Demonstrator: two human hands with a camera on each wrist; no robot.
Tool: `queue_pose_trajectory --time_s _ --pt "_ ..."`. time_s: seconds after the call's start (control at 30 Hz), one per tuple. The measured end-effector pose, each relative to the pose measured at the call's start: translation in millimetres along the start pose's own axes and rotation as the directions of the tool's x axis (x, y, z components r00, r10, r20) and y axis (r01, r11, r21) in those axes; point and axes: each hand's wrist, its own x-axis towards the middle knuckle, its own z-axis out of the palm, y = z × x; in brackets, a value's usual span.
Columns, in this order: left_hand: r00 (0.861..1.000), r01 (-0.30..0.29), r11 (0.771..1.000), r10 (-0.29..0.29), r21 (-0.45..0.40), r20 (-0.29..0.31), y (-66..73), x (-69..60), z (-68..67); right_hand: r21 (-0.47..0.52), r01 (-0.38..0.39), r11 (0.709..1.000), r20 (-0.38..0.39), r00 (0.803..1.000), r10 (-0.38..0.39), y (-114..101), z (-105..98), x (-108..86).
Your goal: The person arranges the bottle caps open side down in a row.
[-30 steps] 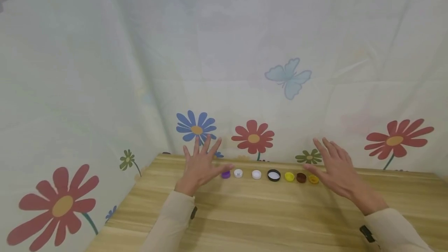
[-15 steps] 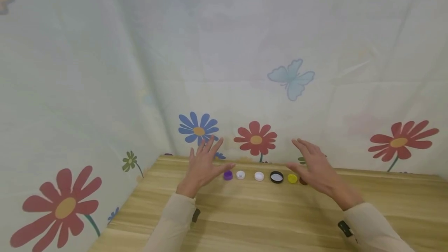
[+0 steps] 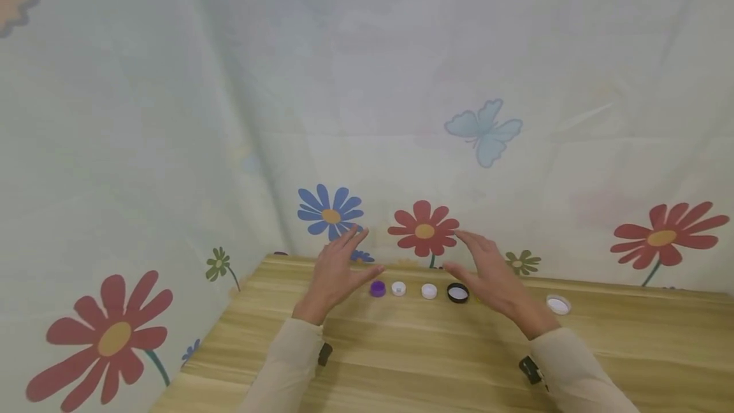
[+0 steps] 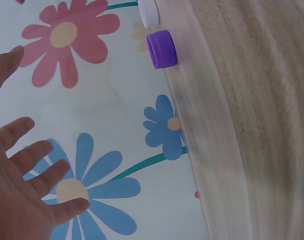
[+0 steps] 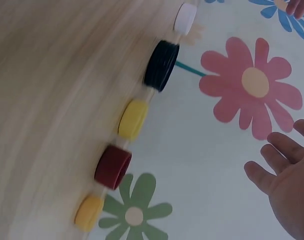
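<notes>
Above the far part of the table, my left hand (image 3: 332,279) is held with spread, nearly straight fingers, left of a purple cap (image 3: 377,289). My right hand (image 3: 496,279) hovers palm inward beside a black-rimmed cap (image 3: 458,292), touching nothing. Two white caps (image 3: 398,288) (image 3: 429,290) lie between the hands. The right wrist view shows a yellow cap (image 5: 133,120), a dark red cap (image 5: 113,167) and an orange-yellow cap (image 5: 89,212) in the same row; the right hand hides them in the head view. In the left wrist view the purple cap (image 4: 162,49) is apart from the fingers.
A whitish round lid (image 3: 558,304) lies on the wooden table (image 3: 413,355), right of the right hand. Behind the table's back edge hangs a pale cloth (image 3: 367,81) printed with flowers and a butterfly, which also covers the left side.
My right hand has moved left, from over the orange-yellow cap to beside the black-rimmed one, uncovering the whitish lid. The left hand's fingers have drawn closer together. The view has shifted slightly.
</notes>
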Motion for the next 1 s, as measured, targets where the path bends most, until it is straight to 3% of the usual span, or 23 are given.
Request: queue_pose_trajectory --time_s 0.27,0.43,0.73,1.0 --pt "1.000 -0.007 0.997 0.005 -0.080 -0.029 -3.3 0.0 3.8 0.099 -0.066 0.993 0.040 0.997 0.062 -10.9 18.0 9.0" --pt "0.999 0.019 0.992 -0.022 -0.126 -0.024 -5.5 0.2 6.5 0.142 -0.059 0.988 0.039 0.998 0.054 -17.4 28.8 15.4" --pt "0.994 0.106 0.972 -0.105 -0.208 0.014 -11.3 0.3 14.5 0.209 -0.052 0.977 0.025 0.999 0.048 -30.5 46.6 24.0" --pt "0.985 0.170 0.943 -0.171 -0.285 0.023 -17.1 -3.5 17.4 0.286 -0.116 0.951 0.047 0.993 0.107 -40.2 62.5 32.0"
